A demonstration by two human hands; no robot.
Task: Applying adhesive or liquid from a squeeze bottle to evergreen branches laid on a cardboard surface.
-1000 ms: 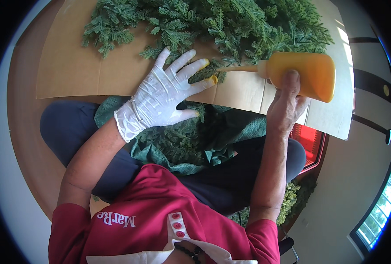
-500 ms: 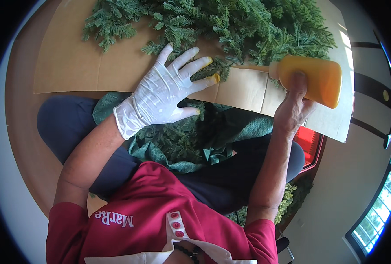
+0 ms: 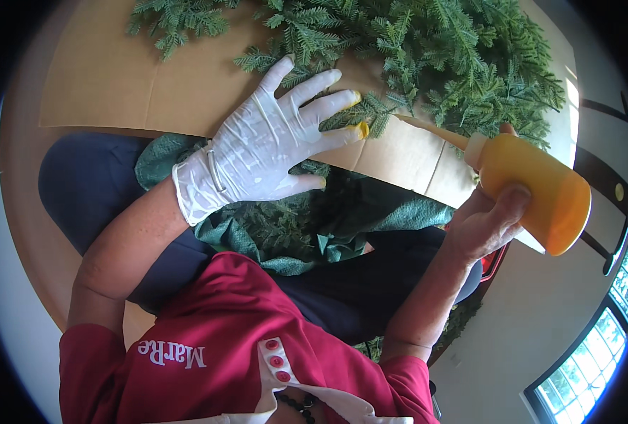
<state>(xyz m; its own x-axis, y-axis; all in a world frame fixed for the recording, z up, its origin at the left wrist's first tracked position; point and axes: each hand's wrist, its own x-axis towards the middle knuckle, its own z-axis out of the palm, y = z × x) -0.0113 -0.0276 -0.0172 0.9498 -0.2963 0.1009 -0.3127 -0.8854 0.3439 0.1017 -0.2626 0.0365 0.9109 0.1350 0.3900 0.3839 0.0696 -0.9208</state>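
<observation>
My left hand [image 3: 261, 145], in a white glove with yellow smears on two fingertips, has its fingers spread over the edge of the cardboard. It grips nothing that I can see. By its fingertips lies a small green fir sprig [image 3: 376, 116]. My right hand [image 3: 485, 225], bare, is wrapped round a yellow squeeze bottle [image 3: 538, 185] with a long thin nozzle. The bottle is tilted, base down to the right, and its nozzle tip points left at the sprig. Whether the tip touches the sprig I cannot tell.
A large heap of fir branches [image 3: 462, 63] covers the far part of the cardboard sheet [image 3: 102, 85]. Between my legs a green woven sack [image 3: 413, 208] holds more greenery [image 3: 271, 222]. A window [image 3: 575, 374] is at the lower right.
My right hand has moved right and nearer with the bottle, which now tilts more steeply, nozzle up to the left. My left hand stays spread beside the sprig.
</observation>
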